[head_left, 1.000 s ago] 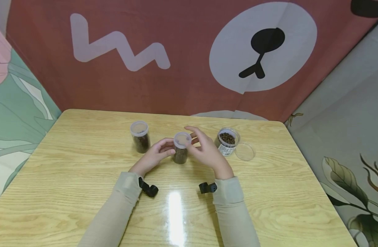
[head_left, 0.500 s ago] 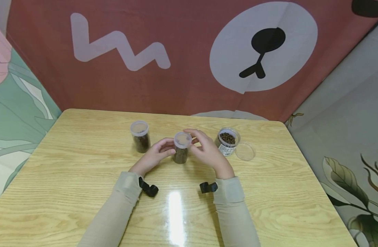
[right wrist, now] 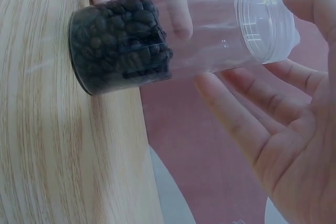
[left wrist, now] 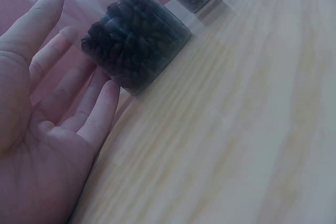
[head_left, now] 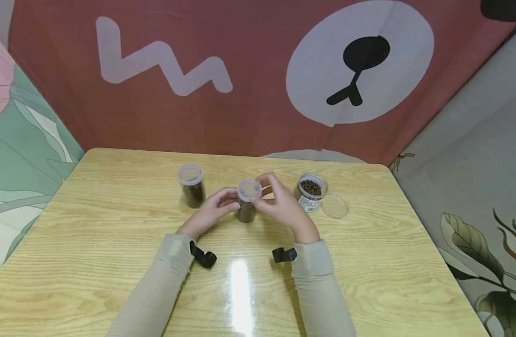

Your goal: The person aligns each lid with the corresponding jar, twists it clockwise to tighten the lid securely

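Note:
In the middle of the table stands a clear jar (head_left: pixel 246 213), upright and part filled with dark, bean-like pieces (right wrist: pixel 121 45). Its whitish see-through lid (head_left: pixel 249 188) is on top. My left hand (head_left: pixel 209 210) holds the jar from the left, thumb on the near side and fingers behind. My right hand (head_left: pixel 285 206) has its thumb at the near edge of the lid and its index finger at the far edge, pinching it. The remaining right fingers spread loosely along the jar wall in the right wrist view.
A similar lidded jar (head_left: pixel 192 189) of dark pieces stands at the left. At the right is a wider, lidless jar (head_left: pixel 310 203) with brown pieces and a label. Beside it a clear round lid (head_left: pixel 335 206) lies flat. A patterned cloth (head_left: pixel 241 126) hangs behind the table.
The right thumb and index finger have shifted round the lid's edge, the thumb now farther left over it. The jar and the left hand have stayed in place.

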### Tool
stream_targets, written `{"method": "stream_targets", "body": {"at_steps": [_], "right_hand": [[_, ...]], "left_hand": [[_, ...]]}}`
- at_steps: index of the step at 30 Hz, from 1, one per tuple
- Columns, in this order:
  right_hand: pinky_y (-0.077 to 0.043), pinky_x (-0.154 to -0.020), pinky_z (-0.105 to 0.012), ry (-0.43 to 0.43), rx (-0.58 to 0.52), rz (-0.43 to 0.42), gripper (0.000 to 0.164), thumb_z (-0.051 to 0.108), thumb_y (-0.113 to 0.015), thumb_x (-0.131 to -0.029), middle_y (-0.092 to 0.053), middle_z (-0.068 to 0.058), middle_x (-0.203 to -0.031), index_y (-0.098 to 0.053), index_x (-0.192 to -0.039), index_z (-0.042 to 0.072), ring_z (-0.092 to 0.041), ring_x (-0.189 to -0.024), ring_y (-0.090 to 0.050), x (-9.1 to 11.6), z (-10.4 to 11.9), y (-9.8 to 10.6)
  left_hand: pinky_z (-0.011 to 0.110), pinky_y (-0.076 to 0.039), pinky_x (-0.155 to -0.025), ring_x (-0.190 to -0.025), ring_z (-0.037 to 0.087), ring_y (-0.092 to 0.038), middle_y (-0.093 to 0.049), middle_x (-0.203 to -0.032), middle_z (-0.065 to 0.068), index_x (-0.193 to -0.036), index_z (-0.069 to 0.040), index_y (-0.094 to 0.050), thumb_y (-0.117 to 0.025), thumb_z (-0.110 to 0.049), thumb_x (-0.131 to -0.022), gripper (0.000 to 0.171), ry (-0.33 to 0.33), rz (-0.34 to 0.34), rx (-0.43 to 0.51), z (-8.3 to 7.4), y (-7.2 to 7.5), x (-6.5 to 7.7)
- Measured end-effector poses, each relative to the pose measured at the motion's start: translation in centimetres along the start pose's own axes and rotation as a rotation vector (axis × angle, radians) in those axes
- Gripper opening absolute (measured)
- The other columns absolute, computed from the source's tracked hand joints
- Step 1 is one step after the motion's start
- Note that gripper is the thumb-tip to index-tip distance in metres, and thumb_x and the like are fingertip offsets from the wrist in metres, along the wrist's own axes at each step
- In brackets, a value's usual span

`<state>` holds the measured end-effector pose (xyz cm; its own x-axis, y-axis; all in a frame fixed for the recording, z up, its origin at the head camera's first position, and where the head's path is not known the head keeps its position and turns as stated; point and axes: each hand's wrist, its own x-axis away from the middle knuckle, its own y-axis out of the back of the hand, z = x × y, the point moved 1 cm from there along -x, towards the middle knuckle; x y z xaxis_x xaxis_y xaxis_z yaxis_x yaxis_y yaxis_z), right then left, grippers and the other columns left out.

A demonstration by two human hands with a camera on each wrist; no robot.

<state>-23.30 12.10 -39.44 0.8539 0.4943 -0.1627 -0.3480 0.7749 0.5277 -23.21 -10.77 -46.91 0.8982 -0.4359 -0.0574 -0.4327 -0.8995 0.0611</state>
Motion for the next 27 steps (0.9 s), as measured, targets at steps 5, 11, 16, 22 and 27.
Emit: {"method": "stream_targets", "body": {"at_steps": [5, 11, 16, 22, 27], "right_hand": [[-0.059, -0.088, -0.035, -0.023, -0.029, -0.010, 0.045, 0.023, -0.072, -0.097, -0.055, -0.010, -0.127, -0.046, -0.131, 0.010, -0.028, -0.108, -0.060, -0.07, 0.11, -0.12], [-0.060, -0.087, -0.035, -0.045, 0.000, -0.020, 0.063, 0.027, -0.074, -0.096, -0.055, -0.012, -0.127, -0.041, -0.146, 0.011, -0.027, -0.108, -0.060, -0.13, 0.11, -0.14], [-0.060, -0.086, -0.040, -0.003, 0.035, 0.000, 0.052, 0.021, -0.061, -0.103, -0.057, -0.013, -0.126, -0.041, -0.151, 0.013, -0.029, -0.110, -0.061, -0.05, 0.00, 0.06], [-0.054, -0.094, -0.050, 0.084, 0.069, 0.003, 0.046, 0.015, -0.054, -0.105, -0.056, -0.015, -0.136, -0.046, -0.150, 0.010, -0.032, -0.117, -0.057, -0.03, -0.07, 0.21], [-0.050, -0.101, -0.050, 0.139, 0.080, 0.001, 0.043, 0.010, -0.055, -0.104, -0.053, -0.013, -0.146, -0.049, -0.147, 0.004, -0.029, -0.124, -0.054, -0.15, -0.21, 0.16]], "left_hand": [[0.040, -0.044, -0.112, -0.135, 0.030, -0.051, -0.054, -0.143, 0.014, -0.145, -0.006, -0.050, -0.060, -0.015, -0.104, 0.043, -0.001, -0.002, 0.005, 0.05, 0.02, -0.01], [0.041, -0.044, -0.112, -0.134, 0.029, -0.051, -0.055, -0.143, 0.014, -0.145, -0.007, -0.050, -0.060, -0.016, -0.103, 0.044, 0.004, -0.004, -0.002, 0.06, 0.04, -0.06], [0.043, -0.044, -0.112, -0.134, 0.032, -0.051, -0.054, -0.142, 0.017, -0.145, -0.004, -0.050, -0.061, -0.015, -0.103, 0.045, -0.005, -0.002, -0.003, -0.06, 0.02, -0.03], [0.042, -0.045, -0.111, -0.133, 0.032, -0.052, -0.054, -0.142, 0.018, -0.145, -0.004, -0.050, -0.061, -0.014, -0.103, 0.044, -0.010, 0.000, 0.006, -0.05, 0.00, -0.09], [0.039, -0.046, -0.111, -0.133, 0.030, -0.052, -0.055, -0.141, 0.015, -0.144, -0.005, -0.051, -0.060, -0.014, -0.103, 0.043, -0.004, 0.000, 0.011, 0.13, 0.03, -0.11]]}}
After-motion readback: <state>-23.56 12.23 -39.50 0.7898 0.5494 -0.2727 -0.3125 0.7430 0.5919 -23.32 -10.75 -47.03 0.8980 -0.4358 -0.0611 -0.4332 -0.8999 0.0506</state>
